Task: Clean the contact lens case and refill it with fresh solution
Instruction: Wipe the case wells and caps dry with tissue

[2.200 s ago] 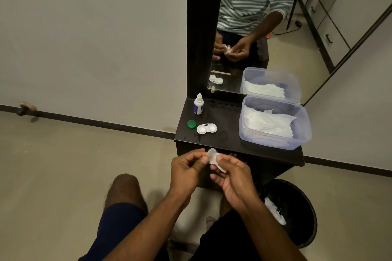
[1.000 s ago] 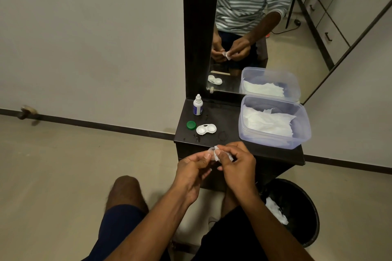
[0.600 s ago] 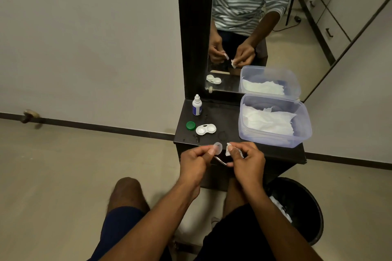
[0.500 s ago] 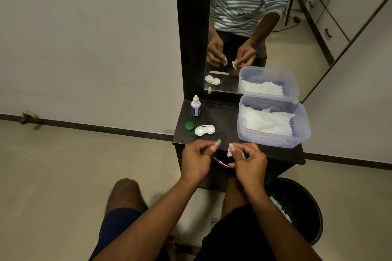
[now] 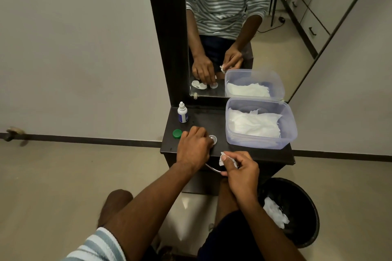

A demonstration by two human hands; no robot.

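Head view: the left hand point(image 5: 194, 147) covered the lens case on the table point(image 5: 250, 153), fingertips touching a translucent cap point(image 5: 213, 139). The right hand point(image 5: 240, 172) pinched a crumpled tissue point(image 5: 223, 158). The cap looked light, rigid, slippery; best gripped by its rim.

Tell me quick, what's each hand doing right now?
Left hand: fingers on the clear cap on the shelf; grip cannot be told.
Right hand: pinching a tissue wad.
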